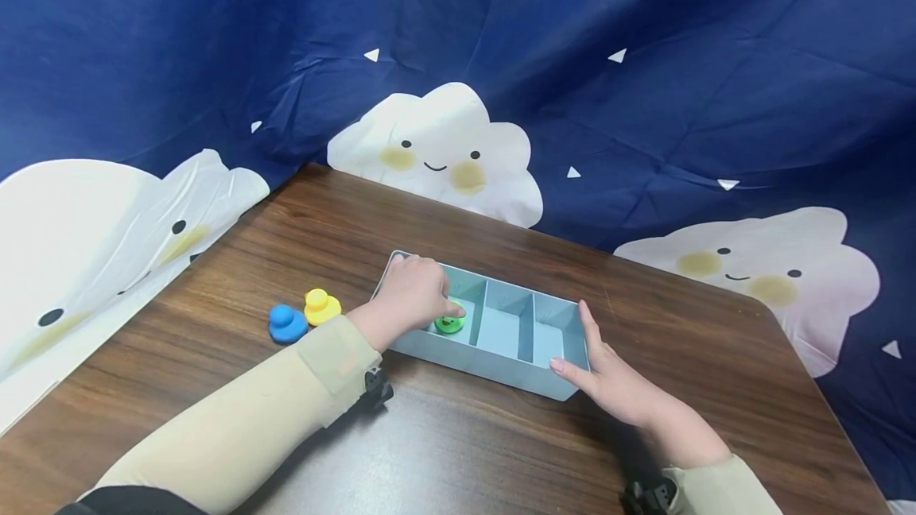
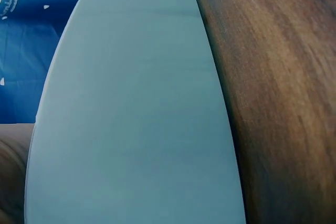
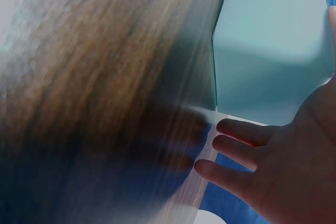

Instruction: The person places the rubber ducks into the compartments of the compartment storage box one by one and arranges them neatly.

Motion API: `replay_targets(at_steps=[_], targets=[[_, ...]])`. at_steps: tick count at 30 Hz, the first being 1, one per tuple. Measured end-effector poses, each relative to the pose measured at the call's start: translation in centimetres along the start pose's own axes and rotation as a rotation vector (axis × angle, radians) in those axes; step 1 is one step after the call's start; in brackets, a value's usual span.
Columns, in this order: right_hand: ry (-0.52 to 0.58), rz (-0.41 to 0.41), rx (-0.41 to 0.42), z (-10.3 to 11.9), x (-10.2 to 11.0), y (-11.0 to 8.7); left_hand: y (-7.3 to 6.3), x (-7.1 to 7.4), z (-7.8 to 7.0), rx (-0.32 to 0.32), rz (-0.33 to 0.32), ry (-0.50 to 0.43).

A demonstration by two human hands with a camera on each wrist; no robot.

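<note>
Touching a green toy [image 1: 450, 324] in light-blue divided tray [image 1: 494, 366], left hand [image 1: 411, 292], grip unclear; right hand [image 1: 621, 388] spread wide alongside

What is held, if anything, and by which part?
The left hand apparently pinches the green toy by its top; the right hand rests on the right end of the tray.

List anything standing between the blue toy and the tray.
The yellow toy sits beside the blue toy, on the side toward the tray; in the head view, the wrist of the left hand also crosses that gap.
</note>
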State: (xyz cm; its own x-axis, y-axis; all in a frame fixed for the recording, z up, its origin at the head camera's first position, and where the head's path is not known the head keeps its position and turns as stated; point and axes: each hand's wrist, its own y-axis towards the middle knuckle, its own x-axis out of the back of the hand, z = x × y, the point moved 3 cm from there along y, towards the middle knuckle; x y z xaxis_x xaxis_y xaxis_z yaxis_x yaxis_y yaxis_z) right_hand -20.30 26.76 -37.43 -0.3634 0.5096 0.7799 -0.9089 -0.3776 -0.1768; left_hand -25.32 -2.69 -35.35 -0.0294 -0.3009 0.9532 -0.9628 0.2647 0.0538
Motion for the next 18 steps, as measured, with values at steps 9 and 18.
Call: replay_targets(at_steps=[9, 18], targets=[[0.005, -0.001, -0.002, 0.22, 0.06, -0.12, 0.11, -0.03, -0.06, 0.001, -0.005, 0.004], [0.004, -0.001, -0.015, 0.37, -0.01, -0.24, 0.06, -0.08, -0.03, 0.004, -0.014, 0.019]])
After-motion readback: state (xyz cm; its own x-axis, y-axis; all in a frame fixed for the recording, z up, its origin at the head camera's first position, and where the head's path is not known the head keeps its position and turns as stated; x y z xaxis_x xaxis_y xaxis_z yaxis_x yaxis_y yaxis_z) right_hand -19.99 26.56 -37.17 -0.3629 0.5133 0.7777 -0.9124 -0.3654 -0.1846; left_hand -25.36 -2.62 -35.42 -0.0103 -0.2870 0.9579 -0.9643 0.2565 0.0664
